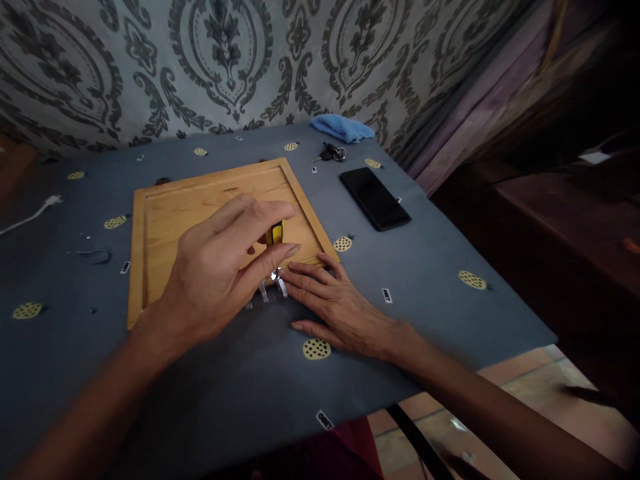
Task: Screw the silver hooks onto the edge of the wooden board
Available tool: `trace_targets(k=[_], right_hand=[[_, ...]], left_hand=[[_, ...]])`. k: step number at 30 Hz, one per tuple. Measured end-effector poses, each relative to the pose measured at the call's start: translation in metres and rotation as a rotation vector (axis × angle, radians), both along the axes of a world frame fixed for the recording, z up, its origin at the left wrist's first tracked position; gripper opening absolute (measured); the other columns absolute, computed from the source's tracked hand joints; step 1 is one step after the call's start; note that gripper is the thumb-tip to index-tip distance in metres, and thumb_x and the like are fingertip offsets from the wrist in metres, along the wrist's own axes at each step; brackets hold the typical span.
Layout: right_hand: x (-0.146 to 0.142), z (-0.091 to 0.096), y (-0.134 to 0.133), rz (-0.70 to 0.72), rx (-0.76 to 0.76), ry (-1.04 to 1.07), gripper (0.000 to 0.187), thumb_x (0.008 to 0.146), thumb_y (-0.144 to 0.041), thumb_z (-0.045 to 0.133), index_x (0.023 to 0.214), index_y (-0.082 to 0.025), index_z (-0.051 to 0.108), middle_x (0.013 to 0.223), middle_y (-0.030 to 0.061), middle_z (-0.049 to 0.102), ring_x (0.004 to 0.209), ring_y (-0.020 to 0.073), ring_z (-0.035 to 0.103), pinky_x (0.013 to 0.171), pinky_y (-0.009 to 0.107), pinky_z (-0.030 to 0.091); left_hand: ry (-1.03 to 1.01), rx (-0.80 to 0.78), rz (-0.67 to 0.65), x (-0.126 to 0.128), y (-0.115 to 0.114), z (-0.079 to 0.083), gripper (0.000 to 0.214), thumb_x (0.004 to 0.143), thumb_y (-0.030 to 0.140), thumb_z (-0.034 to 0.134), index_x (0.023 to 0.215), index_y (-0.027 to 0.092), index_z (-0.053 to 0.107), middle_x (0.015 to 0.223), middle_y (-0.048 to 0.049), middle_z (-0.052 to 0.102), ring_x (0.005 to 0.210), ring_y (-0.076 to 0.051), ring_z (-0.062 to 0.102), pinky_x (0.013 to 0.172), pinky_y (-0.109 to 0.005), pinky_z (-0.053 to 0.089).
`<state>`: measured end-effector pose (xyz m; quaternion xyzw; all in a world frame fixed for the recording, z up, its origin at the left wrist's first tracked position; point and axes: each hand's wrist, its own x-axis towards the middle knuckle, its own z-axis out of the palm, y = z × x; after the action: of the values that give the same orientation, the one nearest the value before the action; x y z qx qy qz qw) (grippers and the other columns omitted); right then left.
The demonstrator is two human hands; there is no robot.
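Note:
My left hand (220, 267) is closed round the yellow-and-black handle of a short screwdriver (275, 233), held upright over the near edge of a wooden board (215, 175) with a raised rim. Just below the handle, a small shiny metal piece (275, 274) sits at that edge, and narrow prongs (265, 291) stick out from it toward me. My fingers partly cover this spot, so the screwdriver's tip cannot be made out. My right hand (330, 300) lies flat with fingers stretched out, resting on the board's near right corner beside the metal piece.
A black phone (375, 198) lies right of the board. Behind it are keys (331, 153) and a folded blue cloth (343, 127). On the left, a white cable (35, 215) crosses the blue tablecloth (420, 287). A patterned wall covering (300, 60) rises behind the table.

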<state>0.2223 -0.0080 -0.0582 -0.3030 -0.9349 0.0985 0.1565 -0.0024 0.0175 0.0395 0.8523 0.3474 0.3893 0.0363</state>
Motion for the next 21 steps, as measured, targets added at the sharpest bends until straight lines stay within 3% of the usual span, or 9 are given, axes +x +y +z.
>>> trace_targets(k=[4, 10, 17, 21], right_hand=[[-0.0002, -0.0005, 0.0, 0.002, 0.007, 0.001, 0.058, 0.102, -0.046, 0.056, 0.152, -0.018, 0.049, 0.152, 0.0121, 0.059, 0.146, 0.0312, 0.045, 0.124, 0.064, 0.023], [-0.0002, 0.0, -0.0003, -0.003, 0.001, -0.013, 0.057, 0.102, -0.045, 0.057, 0.15, -0.016, 0.05, 0.153, 0.0127, 0.057, 0.146, 0.0307, 0.045, 0.124, 0.063, 0.022], [-0.0004, 0.0, -0.0007, -0.005, 0.004, -0.014, 0.055, 0.102, -0.044, 0.056, 0.15, -0.016, 0.051, 0.154, 0.0118, 0.056, 0.147, 0.0311, 0.044, 0.124, 0.064, 0.023], [-0.0009, -0.0011, -0.0011, -0.014, 0.019, -0.008, 0.053, 0.103, -0.045, 0.055, 0.149, -0.019, 0.053, 0.15, 0.0108, 0.06, 0.144, 0.0308, 0.046, 0.123, 0.063, 0.023]], left_hand=[[-0.039, -0.019, 0.017, 0.0022, 0.0027, -0.0015, 0.019, 0.092, 0.015, 0.07, 0.111, 0.02, 0.069, 0.094, -0.0008, 0.072, 0.081, -0.014, 0.069, 0.077, -0.026, 0.058], [-0.014, -0.148, -0.013, 0.0024, 0.0072, 0.004, 0.029, 0.093, 0.013, 0.066, 0.121, 0.02, 0.064, 0.11, -0.0019, 0.073, 0.088, -0.015, 0.071, 0.081, -0.026, 0.058], [0.021, -0.038, -0.029, 0.005, 0.0065, 0.0002, 0.021, 0.094, 0.015, 0.067, 0.115, 0.017, 0.065, 0.103, -0.0036, 0.072, 0.086, -0.015, 0.07, 0.078, -0.028, 0.058], [-0.026, -0.107, -0.037, 0.0024, 0.0081, 0.0007, 0.027, 0.091, 0.01, 0.068, 0.117, 0.018, 0.065, 0.104, -0.0029, 0.073, 0.084, -0.014, 0.07, 0.078, -0.026, 0.057]])
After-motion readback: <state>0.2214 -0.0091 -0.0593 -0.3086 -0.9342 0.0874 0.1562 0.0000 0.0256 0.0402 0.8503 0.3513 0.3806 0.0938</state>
